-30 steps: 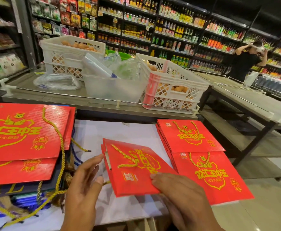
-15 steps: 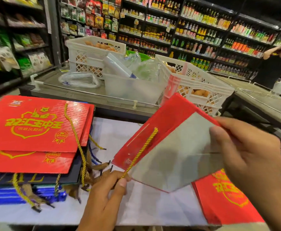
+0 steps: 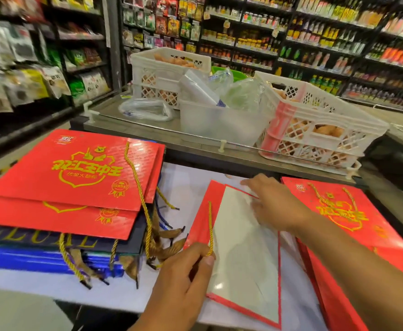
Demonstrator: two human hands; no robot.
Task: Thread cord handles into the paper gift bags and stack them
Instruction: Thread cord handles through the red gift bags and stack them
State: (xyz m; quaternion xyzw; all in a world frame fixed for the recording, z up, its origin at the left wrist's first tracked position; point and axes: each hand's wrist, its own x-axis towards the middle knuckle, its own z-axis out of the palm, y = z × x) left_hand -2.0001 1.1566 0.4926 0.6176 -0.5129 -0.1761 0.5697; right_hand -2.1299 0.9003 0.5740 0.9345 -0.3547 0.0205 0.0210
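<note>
A red paper gift bag [image 3: 243, 254] lies on the white table top [image 3: 190, 187] with its white inside showing. My left hand [image 3: 183, 280] pinches a gold cord [image 3: 210, 225] at the bag's left edge. My right hand [image 3: 272, 204] lies blurred over the far end of the bag with its fingers spread. A stack of red bags with gold cord handles [image 3: 76, 177] sits at the left on dark and blue bags. More flat red bags [image 3: 339, 211] lie at the right, partly under my right forearm.
Behind the table runs a grey counter [image 3: 148, 130] with two white lattice crates [image 3: 167, 75] [image 3: 319, 125], a clear tub [image 3: 219, 125] and plastic bags. Stocked shop shelves [image 3: 291, 32] fill the background. An aisle opens at the left.
The bag was flat, then lifted open in the air, and now lies down on the table. My right hand moved from its raised edge onto its far end. My left hand keeps the cord.
</note>
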